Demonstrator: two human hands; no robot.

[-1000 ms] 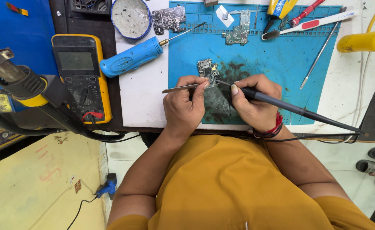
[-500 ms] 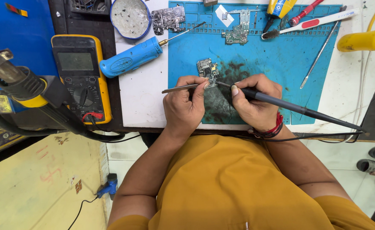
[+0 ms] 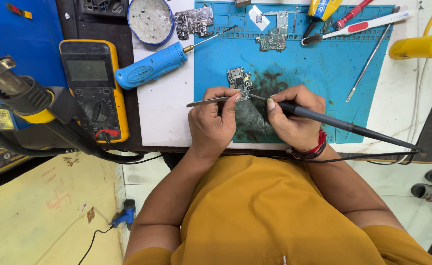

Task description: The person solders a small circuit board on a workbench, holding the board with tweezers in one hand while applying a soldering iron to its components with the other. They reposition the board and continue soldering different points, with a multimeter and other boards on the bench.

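Observation:
A small circuit board [image 3: 240,80] lies on the blue work mat [image 3: 314,73]. My left hand [image 3: 213,120] grips metal tweezers [image 3: 207,102] whose tips touch the board's near edge. In my right hand [image 3: 292,118] is a black soldering iron [image 3: 343,125]; its thin tip meets the board from the right. The iron's handle and cable trail off to the right over the bench edge.
A yellow multimeter [image 3: 92,88] and a hot-air gun nozzle [image 3: 22,93] sit at left. A blue electric screwdriver [image 3: 152,65], a round tin [image 3: 150,19] and two more boards [image 3: 194,20] [image 3: 274,34] lie beyond. Brush, pliers, a thin probe [image 3: 368,61] and a yellow handle [image 3: 422,46] are at right.

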